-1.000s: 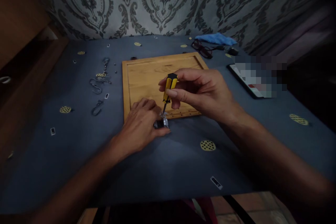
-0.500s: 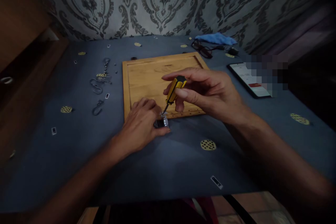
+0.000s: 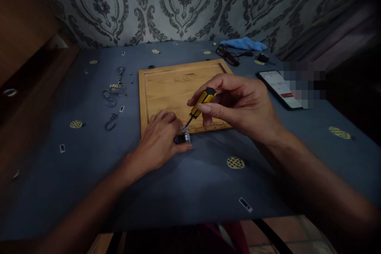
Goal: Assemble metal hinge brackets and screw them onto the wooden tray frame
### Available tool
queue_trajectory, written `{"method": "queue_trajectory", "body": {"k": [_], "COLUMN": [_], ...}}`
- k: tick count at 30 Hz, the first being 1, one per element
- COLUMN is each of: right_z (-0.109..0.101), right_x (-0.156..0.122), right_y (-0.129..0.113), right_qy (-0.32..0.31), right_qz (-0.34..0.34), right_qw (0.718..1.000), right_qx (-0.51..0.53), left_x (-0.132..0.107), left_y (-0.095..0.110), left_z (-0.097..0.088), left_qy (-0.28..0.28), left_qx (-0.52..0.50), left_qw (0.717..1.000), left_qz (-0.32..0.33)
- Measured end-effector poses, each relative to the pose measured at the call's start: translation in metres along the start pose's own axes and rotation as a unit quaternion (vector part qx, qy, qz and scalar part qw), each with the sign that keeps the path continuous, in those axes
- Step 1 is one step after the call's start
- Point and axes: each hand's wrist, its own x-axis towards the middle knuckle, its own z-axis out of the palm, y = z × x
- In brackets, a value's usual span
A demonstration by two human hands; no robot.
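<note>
A wooden board (image 3: 169, 81) lies on the blue bench (image 3: 208, 190); the step in hand looks like screw work at its near edge, and the next move seems to call for a steady twist with the tip well seated. The right hand (image 3: 245, 107) pinches a yellow-and-black screwdriver (image 3: 203, 102), thumb against fingers; the left hand (image 3: 160, 139) appears to grip a small metal fitting (image 3: 187, 136) at that edge, under the tip.

At the near edge of the wooden board (image 3: 166, 89), a metal fitting (image 3: 187, 137) is held by the left hand (image 3: 157, 138), a screwdriver (image 3: 203, 102) by the right hand (image 3: 244, 103).
</note>
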Motion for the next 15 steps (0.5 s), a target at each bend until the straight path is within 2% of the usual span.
{"method": "queue_trajectory", "body": {"k": [6,12,15], "right_z": [-0.0051,-0.0012,0.0008], "right_x": [-0.0017,-0.0017,-0.0019], "right_y": [0.0007,0.0006,0.0002], "right_qy": [-0.033,0.016,0.028], "right_qz": [-0.024,-0.040,-0.027], "right_qw": [0.999,0.999,0.999], "right_qx": [-0.011,-0.006,-0.002], "left_x": [0.0008,-0.0002,-0.0001], "left_y": [0.0002,0.0002,0.0003], "left_z": [-0.0003,0.0000,-0.0003], "left_qy": [-0.004,0.001,-0.001], "left_qx": [0.005,0.011,0.012], "left_qw": [1.000,1.000,1.000], "left_qz": [-0.001,0.002,0.000]}}
